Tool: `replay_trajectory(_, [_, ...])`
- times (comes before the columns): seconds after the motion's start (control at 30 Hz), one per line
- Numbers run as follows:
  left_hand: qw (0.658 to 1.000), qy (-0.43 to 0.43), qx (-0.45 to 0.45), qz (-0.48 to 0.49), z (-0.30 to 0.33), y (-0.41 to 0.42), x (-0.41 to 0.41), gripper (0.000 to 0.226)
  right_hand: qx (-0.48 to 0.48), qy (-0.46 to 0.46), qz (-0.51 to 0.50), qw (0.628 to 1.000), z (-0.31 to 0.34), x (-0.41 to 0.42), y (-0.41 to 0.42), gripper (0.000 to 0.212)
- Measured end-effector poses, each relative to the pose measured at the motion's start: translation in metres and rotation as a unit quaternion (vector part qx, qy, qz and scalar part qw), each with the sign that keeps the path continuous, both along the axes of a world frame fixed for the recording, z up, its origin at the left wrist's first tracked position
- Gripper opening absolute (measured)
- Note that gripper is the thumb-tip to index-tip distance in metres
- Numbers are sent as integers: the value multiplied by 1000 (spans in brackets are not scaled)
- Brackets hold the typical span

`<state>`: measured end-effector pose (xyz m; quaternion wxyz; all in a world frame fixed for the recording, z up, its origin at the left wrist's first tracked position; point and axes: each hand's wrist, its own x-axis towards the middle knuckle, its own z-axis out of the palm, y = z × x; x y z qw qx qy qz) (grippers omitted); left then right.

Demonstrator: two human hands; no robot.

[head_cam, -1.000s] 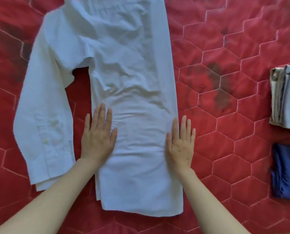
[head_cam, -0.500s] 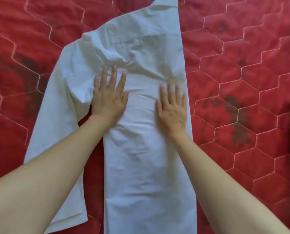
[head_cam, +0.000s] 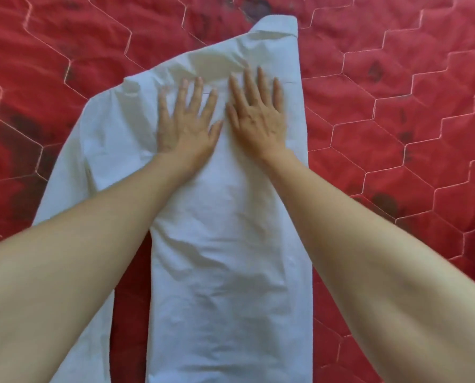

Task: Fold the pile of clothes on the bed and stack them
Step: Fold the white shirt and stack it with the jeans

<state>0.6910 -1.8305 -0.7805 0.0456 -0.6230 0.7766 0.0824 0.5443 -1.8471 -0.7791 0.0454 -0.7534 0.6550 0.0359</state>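
White shirt (head_cam: 225, 244) lying lengthwise on the red quilted bedspread (head_cam: 396, 120), right side folded in, left sleeve still out: I have slid my left hand (head_cam: 186, 123) and right hand (head_cam: 258, 114), both flat and gripping nothing, from hem to far shoulders, so the smoothing looks nearly finished.

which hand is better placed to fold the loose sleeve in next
Left, probably. The left hand lies flat on the white shirt nearest the unfolded sleeve; the right hand sits by the already straight edge.
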Motion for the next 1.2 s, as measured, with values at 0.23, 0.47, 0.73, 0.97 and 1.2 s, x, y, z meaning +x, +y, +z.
replay_trajectory(0.23, [998, -16, 57, 29, -2, -6, 34, 72, 5, -26, -139, 990, -10, -56, 32, 59])
replay_trajectory(0.47, [988, 152, -34, 19, 35, 51, 87, 54, -6, -44, -132, 990, 20, -17, 72, 59])
replay_trajectory(0.73, [991, 70, 35, 104, 19, 236, 188, 63, 8, -193, -60, 979, 35, 124, 250, 54])
replay_trajectory(0.97, [982, 53, 112, 143, 25, 338, 217, 58, 107, -176, -20, 978, 28, 199, 373, 56])
replay_trajectory(1.2, [995, 2, 85, -49, 30, 380, 235, 87, 98, -192, -105, 971, 35, 224, 405, 52])
